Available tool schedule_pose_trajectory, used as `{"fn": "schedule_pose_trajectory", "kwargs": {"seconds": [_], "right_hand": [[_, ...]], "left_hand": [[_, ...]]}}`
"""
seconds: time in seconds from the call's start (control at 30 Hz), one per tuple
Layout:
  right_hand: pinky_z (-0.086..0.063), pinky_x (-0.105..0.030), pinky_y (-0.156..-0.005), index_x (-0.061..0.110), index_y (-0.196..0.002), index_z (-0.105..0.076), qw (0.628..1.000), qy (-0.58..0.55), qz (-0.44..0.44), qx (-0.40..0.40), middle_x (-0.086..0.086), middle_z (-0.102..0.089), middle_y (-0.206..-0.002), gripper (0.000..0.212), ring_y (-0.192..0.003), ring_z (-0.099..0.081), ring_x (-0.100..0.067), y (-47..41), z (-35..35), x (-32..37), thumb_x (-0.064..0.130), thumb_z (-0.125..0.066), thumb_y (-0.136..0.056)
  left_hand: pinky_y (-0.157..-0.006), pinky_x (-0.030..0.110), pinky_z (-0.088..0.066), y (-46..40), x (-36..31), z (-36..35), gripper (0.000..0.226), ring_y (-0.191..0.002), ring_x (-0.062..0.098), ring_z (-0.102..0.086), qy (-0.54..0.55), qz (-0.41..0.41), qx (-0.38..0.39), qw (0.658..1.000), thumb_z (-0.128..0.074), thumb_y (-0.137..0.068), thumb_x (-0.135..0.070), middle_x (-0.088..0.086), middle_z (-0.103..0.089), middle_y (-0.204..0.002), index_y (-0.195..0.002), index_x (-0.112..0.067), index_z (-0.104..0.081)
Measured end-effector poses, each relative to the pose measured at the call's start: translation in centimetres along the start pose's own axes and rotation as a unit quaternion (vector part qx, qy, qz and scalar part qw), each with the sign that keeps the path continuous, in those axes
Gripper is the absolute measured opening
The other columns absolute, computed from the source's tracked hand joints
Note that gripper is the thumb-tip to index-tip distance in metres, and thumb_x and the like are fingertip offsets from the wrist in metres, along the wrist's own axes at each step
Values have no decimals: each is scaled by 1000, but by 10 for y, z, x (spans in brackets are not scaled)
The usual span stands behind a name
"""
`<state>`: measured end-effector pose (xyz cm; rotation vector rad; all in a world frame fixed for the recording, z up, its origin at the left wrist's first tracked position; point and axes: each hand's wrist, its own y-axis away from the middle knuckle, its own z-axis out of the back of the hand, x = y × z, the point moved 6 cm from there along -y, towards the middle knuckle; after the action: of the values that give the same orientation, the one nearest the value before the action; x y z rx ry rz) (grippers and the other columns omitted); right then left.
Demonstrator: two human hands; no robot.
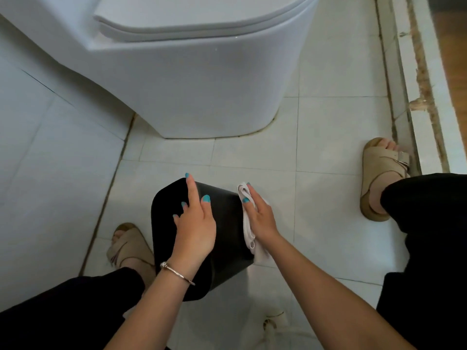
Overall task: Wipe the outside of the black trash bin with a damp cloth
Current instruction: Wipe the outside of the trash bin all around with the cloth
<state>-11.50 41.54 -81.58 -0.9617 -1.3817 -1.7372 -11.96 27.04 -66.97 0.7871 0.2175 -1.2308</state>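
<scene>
My left hand [194, 223] lies flat, fingers straight, steadying the smooth black plastic trash bin [222, 238], centre frame | light, slippery, tips easily | right hand [259, 215] presses the soft white cloth [249, 236] flat against its side.

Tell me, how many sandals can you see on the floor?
2. One sandal is on the foot left of the black trash bin; the other sandal is at the right, near the door sill. No others show.
</scene>
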Motion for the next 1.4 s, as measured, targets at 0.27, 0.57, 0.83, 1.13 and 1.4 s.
{"fn": "schedule_pose_trajectory", "kwargs": {"seconds": [0.27,0.57,0.83,1.13,1.4], "right_hand": [[-26,-54,-111,59,-137,-32,996,93,-5,8,11,-42,-142,44,-134,-34,-13,16,-27,10,37,-34,-100],[-26,-50,-112,65,-132,-31,995,99,0,-3,12,-42,-141,45,-135,-29,-11,16,-21,6,36,-37,-99],[-41,-42,-108,54,-139,-35,997,60,43,-39,20,-47,-138,45,-125,-47,-6,4,5,3,39,-41,-97],[-42,-48,-104,65,-134,-28,990,123,56,-50,10,-49,-136,44,-122,-48,-12,-15,29,16,48,-36,-94],[-40,-52,-104,77,-124,-25,990,128,43,-49,11,-49,-136,41,-127,-45,-16,-21,26,21,52,-34,-93]], "left_hand": [[-40,17,-33,-5,41,35,58,-43,8,-38,10,-3,-94,996,-27,-103,-28,31,-59,-97,-151,-37,3],[-44,19,-32,-7,31,35,70,-53,11,-48,-71,-33,-99,992,-45,-99,-29,1,-51,-65,-153,-21,-1],[-54,6,-41,-7,7,21,61,-56,17,-50,81,-82,-112,987,-50,-98,-16,12,-56,-69,-151,-24,-21],[-47,14,-34,-24,12,11,63,-44,6,-32,159,-64,-118,978,-52,-96,-16,-3,-30,-57,-151,-26,-23],[-91,13,-31,-19,8,8,79,-112,-7,-33,141,-51,-3,989,-55,-95,-19,-13,-37,-142,-153,-33,-3]]}}
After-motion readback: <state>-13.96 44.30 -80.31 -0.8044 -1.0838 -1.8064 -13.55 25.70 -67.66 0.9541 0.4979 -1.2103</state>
